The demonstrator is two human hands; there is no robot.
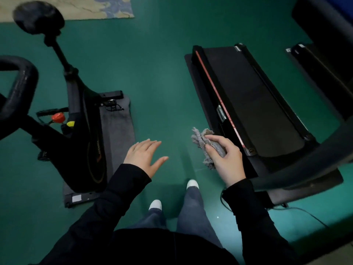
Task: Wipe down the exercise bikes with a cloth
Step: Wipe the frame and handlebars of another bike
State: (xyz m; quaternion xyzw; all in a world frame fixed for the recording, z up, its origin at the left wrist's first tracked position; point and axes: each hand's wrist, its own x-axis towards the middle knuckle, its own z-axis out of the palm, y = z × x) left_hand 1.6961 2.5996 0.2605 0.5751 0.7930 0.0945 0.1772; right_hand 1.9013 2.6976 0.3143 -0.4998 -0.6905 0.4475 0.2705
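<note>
Grey cloth [207,145] bunched in right grip [226,161], curled tight round it, above green floor [152,73] just beside treadmill [257,111]; left grip [145,156] spread flat, holding nothing, near dark mat [119,131]; black exercise bike [84,134] on that mat at left, apart from cloth; red knob [58,117] on its frame; white shoes [155,204] below.

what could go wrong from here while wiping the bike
1. The cloth sits bunched in the fingers of the right hand, over by the treadmill and clear of the bike. A wad like that would probably miss patches.
2. A cable trails across the floor to the person's right, so a step that way could snag it.
</note>
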